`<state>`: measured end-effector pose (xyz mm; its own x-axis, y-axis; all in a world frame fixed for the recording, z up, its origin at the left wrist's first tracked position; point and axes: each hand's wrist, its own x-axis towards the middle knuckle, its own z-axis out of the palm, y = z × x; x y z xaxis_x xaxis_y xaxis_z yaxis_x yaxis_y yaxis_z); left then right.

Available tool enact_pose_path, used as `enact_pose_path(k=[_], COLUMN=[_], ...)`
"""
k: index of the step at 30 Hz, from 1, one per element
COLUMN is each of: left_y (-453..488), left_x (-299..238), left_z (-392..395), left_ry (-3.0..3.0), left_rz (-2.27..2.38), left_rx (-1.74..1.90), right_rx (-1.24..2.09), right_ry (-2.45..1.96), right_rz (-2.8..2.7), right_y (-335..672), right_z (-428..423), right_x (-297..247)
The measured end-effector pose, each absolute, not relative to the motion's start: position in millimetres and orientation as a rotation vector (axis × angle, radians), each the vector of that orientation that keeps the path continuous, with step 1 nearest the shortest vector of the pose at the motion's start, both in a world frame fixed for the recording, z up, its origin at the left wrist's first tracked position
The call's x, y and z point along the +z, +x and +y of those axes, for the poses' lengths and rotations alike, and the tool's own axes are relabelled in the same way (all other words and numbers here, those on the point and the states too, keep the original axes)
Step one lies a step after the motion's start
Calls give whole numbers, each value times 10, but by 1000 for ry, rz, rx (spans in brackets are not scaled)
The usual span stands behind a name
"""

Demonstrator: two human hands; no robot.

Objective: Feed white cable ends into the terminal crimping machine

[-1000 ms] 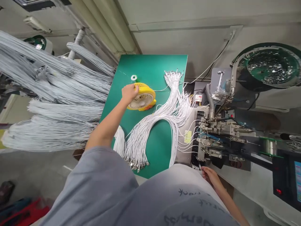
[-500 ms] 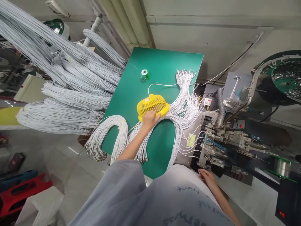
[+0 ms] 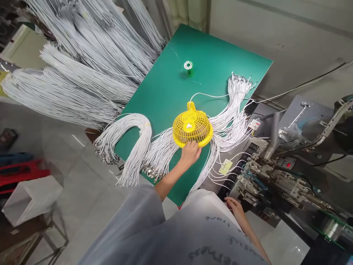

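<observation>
Probably positioning the yellow electric fan [image 3: 192, 125] over white cables [image 3: 230, 121], gripping its edge with left hand [image 3: 190, 152]; cannot tell hold of right hand [image 3: 234, 205]. Next, calls for steady placing.

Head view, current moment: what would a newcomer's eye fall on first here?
Most likely the bright yellow fan over the green tabletop, held at its near edge by the person's left hand. Next, probably the mass of pale cables beyond the tabletop's left edge. The metal machine on the right, with thin white wires leading to it, also stands out.
</observation>
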<state>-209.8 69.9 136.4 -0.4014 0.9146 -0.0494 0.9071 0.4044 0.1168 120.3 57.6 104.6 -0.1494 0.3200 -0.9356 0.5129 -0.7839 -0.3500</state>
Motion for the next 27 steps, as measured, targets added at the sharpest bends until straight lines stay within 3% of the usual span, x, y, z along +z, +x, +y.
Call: enact_pose_path(k=[7, 12, 17, 21, 27], left_y=[-2125, -2102, -2019, -1930, -1819], left_x=[1340, 1243, 1167, 1099, 967], left_z=[650, 557, 477, 420, 326], left_ry=[1677, 1685, 1706, 1725, 1654], left_rz=[2498, 2467, 2428, 2436, 2422], left_rx=[142, 188, 214, 203, 286], right_rx=[-2087, -2099, -2122, -2110, -2109], right_ry=[2069, 1885, 1559, 1473, 1313], right_rz=[1141, 1833, 2183, 2171, 2333], right_y=[582, -709, -2049, -2642, -2762], right_z=[1005, 1943, 2626, 2762, 2611], right_x=[1203, 1464, 1551, 1321, 1145])
